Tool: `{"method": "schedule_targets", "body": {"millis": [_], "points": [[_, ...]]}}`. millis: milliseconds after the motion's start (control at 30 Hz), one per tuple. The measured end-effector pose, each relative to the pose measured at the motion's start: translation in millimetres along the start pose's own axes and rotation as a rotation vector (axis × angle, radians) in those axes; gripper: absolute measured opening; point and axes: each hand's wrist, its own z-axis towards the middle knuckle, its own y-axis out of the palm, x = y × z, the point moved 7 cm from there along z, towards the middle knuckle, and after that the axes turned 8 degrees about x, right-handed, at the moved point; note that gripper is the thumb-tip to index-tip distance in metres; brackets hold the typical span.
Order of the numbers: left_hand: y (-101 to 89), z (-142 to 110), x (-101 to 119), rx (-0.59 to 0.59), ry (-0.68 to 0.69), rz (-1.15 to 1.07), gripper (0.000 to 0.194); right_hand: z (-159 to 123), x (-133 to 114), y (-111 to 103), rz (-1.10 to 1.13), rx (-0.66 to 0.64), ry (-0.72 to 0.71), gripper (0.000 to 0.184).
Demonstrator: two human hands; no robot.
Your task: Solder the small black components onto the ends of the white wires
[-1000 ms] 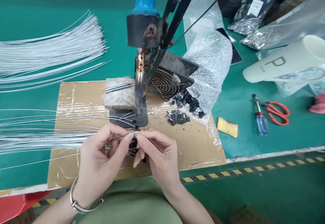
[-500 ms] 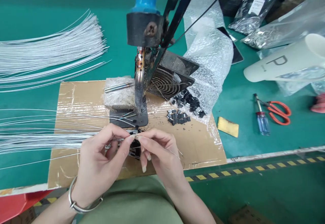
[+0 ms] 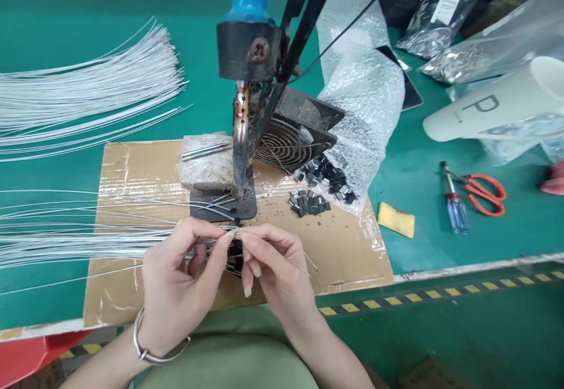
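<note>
My left hand (image 3: 180, 283) and my right hand (image 3: 273, 265) meet fingertip to fingertip over the cardboard sheet (image 3: 127, 171), just in front of the soldering iron stand (image 3: 242, 136). Both pinch the end of a thin white wire (image 3: 88, 242) from the bundle that stretches off to the left. A small dark part sits at the pinch point, mostly hidden by my fingers. A thin metal lead sticks out to the right of my right hand. My left wrist wears a silver bangle (image 3: 154, 351).
A second fan of white wires (image 3: 88, 95) lies at the far left. Small black parts (image 3: 317, 192) are heaped beside a fan grille (image 3: 286, 142) and bubble wrap (image 3: 365, 101). To the right lie a yellow sponge (image 3: 395, 220), a screwdriver (image 3: 453, 204), orange scissors (image 3: 482, 192), a white tube (image 3: 497, 107).
Both hands stay pinched together at the same spot. My right hand's lower fingers have curled down a little, and my left wrist has shifted slightly right.
</note>
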Motion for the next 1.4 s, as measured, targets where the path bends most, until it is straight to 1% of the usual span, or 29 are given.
{"method": "schedule_targets", "body": {"millis": [133, 333, 400, 467, 500, 533, 567, 600, 667, 700, 733, 767, 800, 833, 900, 967, 1033, 1067, 1167, 1233, 1300, 1400], "points": [[2.2, -2, 0, 0.036, -0.017, -0.013, 0.004, -2, 4, 2, 0.064, 0.025, -0.008, 0.008], [5.8, -1, 0, 0.054, -0.063, -0.047, 0.005, -3, 10, 3, 0.100, 0.042, -0.027, 0.009], [5.4, 1, 0, 0.053, -0.070, -0.052, 0.006, -3, 9, 2, 0.077, 0.038, -0.033, 0.009], [4.2, 3, 0, 0.049, -0.098, -0.048, 0.007, -3, 3, -2, -0.009, 0.025, -0.064, 0.013], [3.1, 4, -1, 0.049, -0.123, -0.046, 0.007, -3, -4, -7, -0.081, 0.028, -0.117, 0.016], [2.3, 5, -2, 0.046, -0.149, -0.045, 0.006, -3, -15, -15, -0.175, 0.054, -0.206, 0.018], [1.3, 6, -2, 0.046, -0.171, -0.048, 0.005, -4, -28, -25, -0.292, 0.116, -0.329, 0.018], [0.2, 6, -3, 0.050, -0.190, -0.053, 0.004, -7, -44, -36, -0.434, 0.213, -0.470, 0.018], [-1.9, 7, -4, 0.061, -0.203, -0.068, 0.004, -13, -72, -58, -0.768, 0.454, -0.735, 0.018], [-2.1, 7, -4, 0.058, -0.195, -0.074, 0.004, -16, -82, -65, -0.946, 0.553, -0.834, 0.020], [-2.4, 7, -4, 0.055, -0.186, -0.076, 0.005, -17, -89, -70, -1.110, 0.614, -0.911, 0.021], [-2.8, 8, -5, 0.055, -0.180, -0.075, 0.006, -16, -92, -71, -1.248, 0.630, -0.968, 0.020], [-2.4, 8, -5, 0.047, -0.175, -0.074, 0.006, -14, -94, -72, -1.350, 0.613, -1.013, 0.018], [-2.0, 8, -5, 0.038, -0.171, -0.073, 0.006, -13, -94, -71, -1.419, 0.575, -1.049, 0.015], [-2.2, 8, -4, 0.045, -0.186, -0.077, 0.006, -11, -93, -68, -1.482, 0.499, -1.087, 0.013], [-2.5, 7, -2, 0.063, -0.224, -0.094, 0.005, -12, -94, -66, -1.491, 0.461, -1.101, 0.014], [-3.2, 6, -1, 0.092, -0.278, -0.107, 0.004, -15, -97, -66, -1.472, 0.473, -1.095, 0.014], [-3.3, 6, 0, 0.099, -0.297, -0.110, 0.004, -16, -98, -69, -1.438, 0.499, -1.077, 0.014], [-3.2, 6, 3, 0.102, -0.302, -0.097, 0.003, -17, -100, -80, -1.199, 0.578, -0.955, 0.013], [-3.5, 6, 3, 0.101, -0.295, -0.080, 0.004, -17, -97, -82, -0.985, 0.576, -0.882, 0.011], [-3.0, 6, 1, 0.091, -0.288, -0.066, 0.006, -18, -93, -74, -0.825, 0.525, -0.843, 0.008], [-2.9, 6, -1, 0.082, -0.272, -0.041, 0.009, -17, -86, -55, -0.656, 0.417, -0.769, 0.007]]}}
